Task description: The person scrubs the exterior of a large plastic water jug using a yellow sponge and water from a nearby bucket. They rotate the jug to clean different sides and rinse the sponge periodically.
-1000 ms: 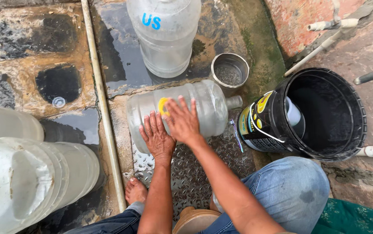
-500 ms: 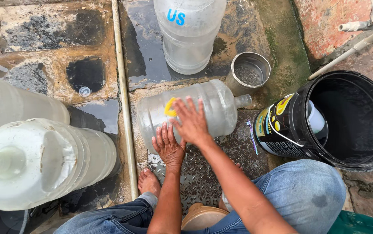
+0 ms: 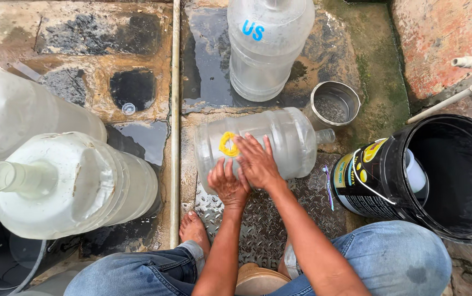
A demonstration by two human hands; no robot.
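Your left hand [image 3: 227, 183] and right hand [image 3: 258, 161] both press flat, fingers spread and gripping nothing, on the clear jug [image 3: 258, 145] lying sideways, steadying it against rolling

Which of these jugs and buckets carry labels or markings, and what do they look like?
Lying clear jug, under both hands: yellow ring-shaped mark on its side.
Upright clear jug, top centre: blue lettering.
Black bucket, right: yellow, black and white label on its wall.
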